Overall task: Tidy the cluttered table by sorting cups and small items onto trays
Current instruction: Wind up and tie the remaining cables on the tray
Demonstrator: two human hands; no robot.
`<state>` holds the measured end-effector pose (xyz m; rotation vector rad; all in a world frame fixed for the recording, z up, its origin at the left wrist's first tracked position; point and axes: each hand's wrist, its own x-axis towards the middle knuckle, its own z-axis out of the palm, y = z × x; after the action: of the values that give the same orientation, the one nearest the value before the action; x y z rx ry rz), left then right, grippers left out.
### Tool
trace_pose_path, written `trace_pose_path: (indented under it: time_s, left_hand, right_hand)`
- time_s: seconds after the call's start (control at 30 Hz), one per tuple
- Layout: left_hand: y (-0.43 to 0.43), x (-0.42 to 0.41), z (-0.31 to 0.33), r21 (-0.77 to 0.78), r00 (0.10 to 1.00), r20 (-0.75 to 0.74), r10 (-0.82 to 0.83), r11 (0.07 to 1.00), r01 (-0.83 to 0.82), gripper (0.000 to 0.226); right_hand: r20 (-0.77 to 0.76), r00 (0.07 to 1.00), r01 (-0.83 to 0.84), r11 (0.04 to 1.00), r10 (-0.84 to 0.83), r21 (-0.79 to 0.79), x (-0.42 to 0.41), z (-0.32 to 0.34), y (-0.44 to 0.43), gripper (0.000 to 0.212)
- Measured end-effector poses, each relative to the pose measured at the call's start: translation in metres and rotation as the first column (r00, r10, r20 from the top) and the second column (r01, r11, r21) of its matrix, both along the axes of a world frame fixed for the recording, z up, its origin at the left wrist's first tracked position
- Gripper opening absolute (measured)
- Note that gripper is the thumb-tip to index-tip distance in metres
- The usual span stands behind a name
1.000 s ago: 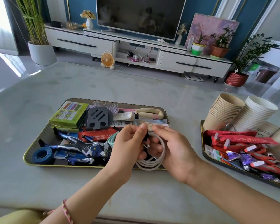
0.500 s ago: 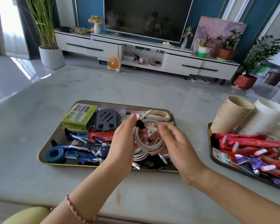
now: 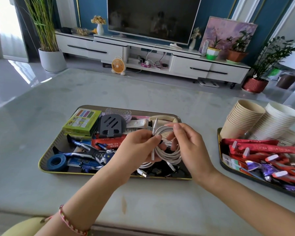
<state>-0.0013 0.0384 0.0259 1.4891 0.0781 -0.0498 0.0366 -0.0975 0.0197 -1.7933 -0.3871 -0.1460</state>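
A coiled white cable (image 3: pixel 167 149) hangs above the right half of the gold-rimmed tray (image 3: pixel 46 155). My left hand (image 3: pixel 136 147) pinches the coil at its left side, with one white plug end sticking up past my fingers. The fingers of my right hand (image 3: pixel 189 145) curl round the coil's right side. In the tray lie a green box (image 3: pixel 81 122), a dark slotted stand (image 3: pixel 111 124), a blue toy figure (image 3: pixel 89 152), a blue tape roll (image 3: pixel 56 162) and more cables (image 3: pixel 158 171) under my hands.
A second tray (image 3: pixel 228 166) at the right holds red sachets (image 3: pixel 260 147), purple wrappers and two leaning stacks of paper cups, brown (image 3: pixel 242 118) and white (image 3: pixel 278 123). The grey table top (image 3: pixel 143 94) stretches beyond the trays. A TV cabinet and potted plants stand behind.
Both hands lifted the white coil from the tray's near edge and moved it farther in over the tray. One plug end now sticks up above my left fingers.
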Motion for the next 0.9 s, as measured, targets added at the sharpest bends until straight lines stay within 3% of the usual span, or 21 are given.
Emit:
trace_pose_path:
  time_s: [0.23, 0.33, 0.43, 0.57, 0.67, 0.73, 0.83, 0.9]
  left_hand:
    - [0.010, 0.003, 0.001, 0.016, 0.996, 0.011, 0.090, 0.996, -0.090, 0.019]
    - [0.020, 0.007, 0.004, 0.013, 0.993, -0.008, 0.120, 0.993, -0.120, 0.019]
    - [0.037, 0.015, 0.004, 0.061, 0.948, 0.052, 0.314, 0.946, -0.317, 0.017]
    - [0.055, 0.016, 0.002, 0.269, 0.867, 0.235, 0.439, 0.828, -0.492, 0.014]
    - [0.047, 0.014, -0.001, 0.538, 0.866, 0.390, 0.313, 0.686, -0.490, 0.023]
    - [0.037, 0.016, -0.007, 0.687, 0.888, 0.434, 0.151, 0.582, -0.434, 0.033]
    - [0.025, 0.019, -0.026, 0.841, 0.942, 0.332, -0.043, 0.465, -0.275, 0.047]
    - [0.020, 0.022, -0.040, 0.901, 0.955, 0.278, -0.106, 0.374, -0.221, 0.049]
  right_hand:
    - [-0.129, 0.990, -0.064, 0.993, 0.051, -0.098, 0.005, -0.001, -0.002, 0.028]
    - [0.000, 1.000, 0.003, 0.987, -0.003, -0.160, 0.012, 0.003, -0.001, 0.019]
    - [0.101, 0.994, 0.064, 0.977, -0.044, -0.204, 0.028, 0.010, -0.001, 0.017]
    - [0.084, 0.996, 0.004, 0.927, 0.030, -0.375, 0.047, 0.011, 0.012, 0.019]
    - [0.077, 0.985, -0.104, 0.882, 0.156, -0.460, 0.042, -0.002, 0.029, 0.018]
    - [0.162, 0.969, -0.056, 0.809, 0.185, -0.586, 0.038, -0.018, 0.035, 0.021]
    - [0.353, 0.912, 0.138, 0.655, 0.208, -0.743, 0.035, -0.033, 0.034, 0.017]
    - [0.425, 0.866, 0.184, 0.621, 0.264, -0.762, 0.032, -0.035, 0.031, 0.018]
